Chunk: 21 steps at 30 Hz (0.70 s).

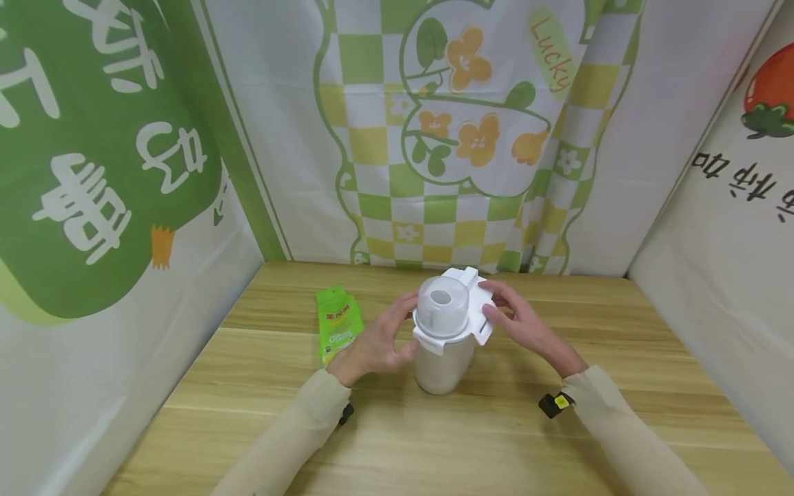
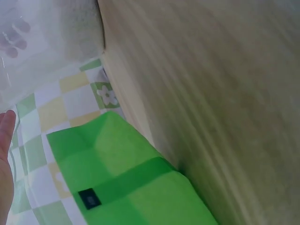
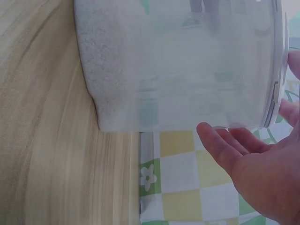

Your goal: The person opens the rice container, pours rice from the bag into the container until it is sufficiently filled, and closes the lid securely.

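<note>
A translucent storage container [image 1: 442,368] stands upright on the wooden table. Its white lid [image 1: 479,306] carries a clear cup [image 1: 442,317], and white flaps stick out around the rim. Pale grains [image 3: 110,61] fill the lower part, seen in the right wrist view. My left hand [image 1: 380,344] curves round the container's left side near the lid, thumb in front. On the other side my right hand [image 1: 524,322] holds the lid's right edge between thumb and fingers, beside a slotted flap. Other right fingers [image 3: 218,145] lie along the container's wall.
Left of the container, behind my left hand, a bright green packet [image 1: 338,318] with printed lettering lies on the table [image 1: 496,441]. A checkered, flower-printed curtain [image 1: 372,151] hangs at the back edge. Printed cloth walls [image 1: 68,386] rise at both sides.
</note>
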Motion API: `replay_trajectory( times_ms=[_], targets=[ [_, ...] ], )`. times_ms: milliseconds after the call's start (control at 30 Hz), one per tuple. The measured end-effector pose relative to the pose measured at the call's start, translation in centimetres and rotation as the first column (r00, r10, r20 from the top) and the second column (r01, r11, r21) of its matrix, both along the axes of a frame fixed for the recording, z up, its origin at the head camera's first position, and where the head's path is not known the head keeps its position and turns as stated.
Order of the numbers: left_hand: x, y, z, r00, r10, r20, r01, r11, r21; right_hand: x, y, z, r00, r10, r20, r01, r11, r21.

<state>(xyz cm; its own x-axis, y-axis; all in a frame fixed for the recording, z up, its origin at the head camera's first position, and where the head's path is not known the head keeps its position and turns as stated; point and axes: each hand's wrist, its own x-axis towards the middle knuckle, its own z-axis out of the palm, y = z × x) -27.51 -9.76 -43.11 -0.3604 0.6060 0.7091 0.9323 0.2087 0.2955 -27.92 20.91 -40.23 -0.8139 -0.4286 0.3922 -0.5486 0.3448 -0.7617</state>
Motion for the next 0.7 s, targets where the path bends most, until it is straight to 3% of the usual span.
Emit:
replay_trajectory(
  times_ms=[367, 700],
  targets=[
    [-0.01, -0.03, -0.17, 0.999, 0.023, 0.037, -0.024, 0.999, 0.025, 0.53, 0.19, -0.33, 0.998, -0.012, 0.065, 0.015, 0.999, -0.04],
    [-0.29, -0.65, 0.32, 0.991, 0.088, 0.102, -0.083, 0.995, -0.051, 0.99, 0.32, -0.32, 0.998, -0.02, 0.057, 0.022, 0.999, -0.048]
  ],
)
